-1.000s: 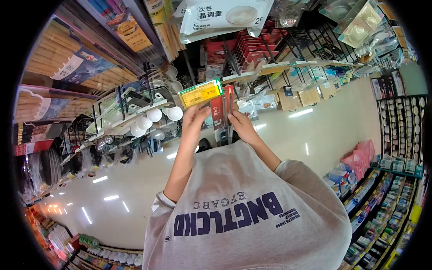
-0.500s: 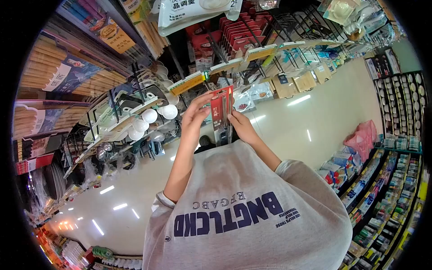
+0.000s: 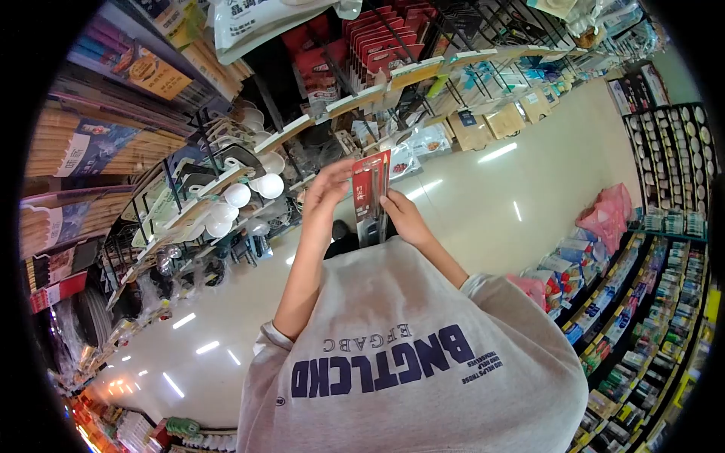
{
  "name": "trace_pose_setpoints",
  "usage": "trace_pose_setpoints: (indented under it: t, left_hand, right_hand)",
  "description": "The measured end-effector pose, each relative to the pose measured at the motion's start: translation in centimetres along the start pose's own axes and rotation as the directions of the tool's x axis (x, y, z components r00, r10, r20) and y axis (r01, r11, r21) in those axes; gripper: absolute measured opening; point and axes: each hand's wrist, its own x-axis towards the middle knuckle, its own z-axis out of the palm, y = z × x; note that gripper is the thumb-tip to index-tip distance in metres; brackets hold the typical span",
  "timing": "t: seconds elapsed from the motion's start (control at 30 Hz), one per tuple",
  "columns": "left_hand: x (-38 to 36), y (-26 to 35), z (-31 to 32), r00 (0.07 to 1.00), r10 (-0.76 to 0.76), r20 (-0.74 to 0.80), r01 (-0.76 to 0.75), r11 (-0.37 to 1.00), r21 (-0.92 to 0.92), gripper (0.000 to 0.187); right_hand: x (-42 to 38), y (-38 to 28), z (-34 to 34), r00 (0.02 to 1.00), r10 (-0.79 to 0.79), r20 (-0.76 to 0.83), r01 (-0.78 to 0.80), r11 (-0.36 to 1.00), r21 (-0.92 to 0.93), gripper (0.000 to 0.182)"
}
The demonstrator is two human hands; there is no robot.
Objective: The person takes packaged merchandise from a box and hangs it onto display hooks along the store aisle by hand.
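Observation:
I hold a narrow red carded package [image 3: 371, 190] upright in front of my chest. My right hand [image 3: 402, 217] grips its lower right edge. My left hand [image 3: 327, 187] is on its upper left edge, fingers curled against the card and slightly blurred. The package has a dark slim item under clear plastic. Behind it stand shelf rails with price strips [image 3: 355, 100] and hanging red packs [image 3: 381, 41] of a similar kind.
Racks of white ladles and spoons [image 3: 242, 192] fill the left. Bundled chopsticks [image 3: 83, 147] hang at far left. A shiny floor aisle [image 3: 521, 174] runs to the right, with shelves of small goods [image 3: 642, 317] and a pink bag [image 3: 608, 215].
My left hand let go of a yellow price tag on the shelf rail and came over to the red package. The view has tilted, so the shelves sit higher in frame.

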Motion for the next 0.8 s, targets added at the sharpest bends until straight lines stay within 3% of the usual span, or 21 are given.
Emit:
trace_pose_setpoints:
  t: [0.13,0.3,0.4,0.67,0.8]
  left_hand:
    - [1.3,0.2,1.4,0.999,0.031,-0.027,-0.03,0.999,0.011,0.037]
    - [4.5,0.3,3.6,0.994,0.051,-0.098,-0.055,0.998,-0.038,0.04]
    - [6.4,0.2,5.6,0.987,0.065,-0.149,-0.068,0.998,-0.015,0.04]
    - [9.4,-1.5,10.1,0.975,-0.019,-0.22,-0.003,0.995,-0.101,0.041]
    - [11.1,-1.7,12.9,0.977,-0.028,-0.209,0.003,0.993,-0.117,0.039]
  right_hand:
    - [1.8,1.5,-1.4,0.998,-0.063,0.023,0.064,0.998,-0.017,0.028]
    - [4.9,-1.1,-5.8,0.973,0.025,0.231,0.02,0.982,-0.188,0.026]
    - [6.2,-2.3,-8.5,0.956,-0.029,0.292,0.081,0.982,-0.17,0.027]
    - [8.9,-0.2,-14.3,0.937,-0.014,0.349,0.078,0.983,-0.168,0.028]
    - [9.9,-0.6,-16.4,0.933,-0.091,0.348,0.169,0.965,-0.201,0.027]
